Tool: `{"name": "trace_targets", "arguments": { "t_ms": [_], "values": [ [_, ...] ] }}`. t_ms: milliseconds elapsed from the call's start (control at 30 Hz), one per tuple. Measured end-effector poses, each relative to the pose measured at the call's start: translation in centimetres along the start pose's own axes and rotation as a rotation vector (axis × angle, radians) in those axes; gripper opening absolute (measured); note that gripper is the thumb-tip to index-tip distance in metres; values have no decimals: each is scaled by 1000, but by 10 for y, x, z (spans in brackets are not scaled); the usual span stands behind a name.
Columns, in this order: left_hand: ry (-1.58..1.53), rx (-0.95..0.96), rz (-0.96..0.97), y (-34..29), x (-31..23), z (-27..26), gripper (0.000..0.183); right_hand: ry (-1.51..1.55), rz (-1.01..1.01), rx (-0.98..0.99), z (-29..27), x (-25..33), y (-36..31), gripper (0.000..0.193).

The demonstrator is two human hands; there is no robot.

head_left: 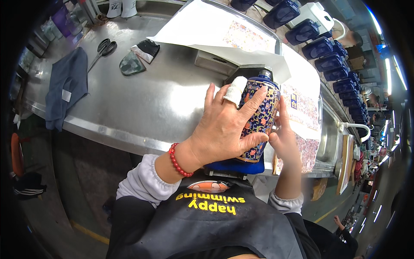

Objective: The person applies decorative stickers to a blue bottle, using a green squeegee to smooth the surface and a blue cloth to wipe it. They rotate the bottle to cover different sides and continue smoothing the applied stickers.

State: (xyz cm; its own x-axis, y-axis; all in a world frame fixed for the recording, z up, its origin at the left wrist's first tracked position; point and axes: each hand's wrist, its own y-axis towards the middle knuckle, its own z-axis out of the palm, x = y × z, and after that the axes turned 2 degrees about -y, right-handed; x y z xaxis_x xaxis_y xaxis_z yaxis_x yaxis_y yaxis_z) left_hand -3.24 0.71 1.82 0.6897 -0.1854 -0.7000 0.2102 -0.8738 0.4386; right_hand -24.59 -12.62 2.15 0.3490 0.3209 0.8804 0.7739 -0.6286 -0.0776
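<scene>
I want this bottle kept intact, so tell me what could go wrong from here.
The patterned bottle has its base end close to the metal table's near edge, so it might slip off if poorly supported. The white wrap on a finger of the left hand could perhaps scuff its patterned surface.

Head view: wide fisheye, aiming downward.
Camera is sitting on the wearer's head, looking down closely over left hand (pixel 226 125), right hand (pixel 286 143) and apron (pixel 207 228); lens is bending the front edge of the desk (pixel 159 101).
</scene>
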Motion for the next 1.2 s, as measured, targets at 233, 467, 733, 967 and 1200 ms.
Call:
{"name": "trace_targets", "arguments": {
  "t_ms": [233, 467, 733, 967, 1200],
  "values": [
    [6, -37, 36, 2, -1, 1, 90, 44, -34, -10, 1, -8, 2, 119],
    [3, -23, 29, 3, -3, 1, 93, 34, -33, 2, 0, -4, 3, 121],
    [0, 48, 71, 16, 1, -9, 103, -45, -147, -28, -6, 5, 9, 121],
    [-14, 40, 129, 19, 1, -7, 106, -4, -167, 19, -7, -1, 13, 122],
    [-12, 80, 116, 16, 5, -3, 110, 27, -196, 22, -6, -7, 15, 124]
  ]
}}
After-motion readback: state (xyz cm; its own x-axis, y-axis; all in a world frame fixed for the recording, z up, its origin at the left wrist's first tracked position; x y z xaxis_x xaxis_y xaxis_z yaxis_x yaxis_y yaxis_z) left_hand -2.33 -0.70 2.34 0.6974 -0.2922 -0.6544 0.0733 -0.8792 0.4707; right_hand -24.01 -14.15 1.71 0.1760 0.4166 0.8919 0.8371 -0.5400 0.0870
